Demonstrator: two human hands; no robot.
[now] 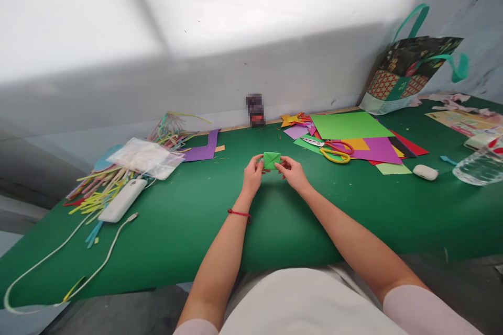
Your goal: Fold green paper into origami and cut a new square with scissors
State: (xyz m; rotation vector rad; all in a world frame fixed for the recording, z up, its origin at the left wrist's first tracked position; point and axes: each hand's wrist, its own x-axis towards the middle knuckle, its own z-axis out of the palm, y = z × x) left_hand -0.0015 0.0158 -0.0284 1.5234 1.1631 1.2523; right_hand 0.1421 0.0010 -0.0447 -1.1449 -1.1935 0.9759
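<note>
A small piece of folded green paper (272, 160), roughly square with crossing crease lines, is held just above the table between my two hands. My left hand (253, 172) pinches its left edge between thumb and fingers; a red string bracelet circles that wrist. On the other side, my right hand (292, 172) grips the right edge the same way, thumb toward me. Scissors (334, 149) with red and yellow handles lie partly spread on coloured paper, off to the right of my hands.
Coloured sheets (349, 125) are stacked at the right, near an earbud case (425, 172), a clear plastic bottle (477, 166) and a shopping bag (401, 76). Leftward lie paper strips (102, 191), a white power bank (122, 200) with a cable, and purple paper (200, 153). A wall borders the green table (188, 230).
</note>
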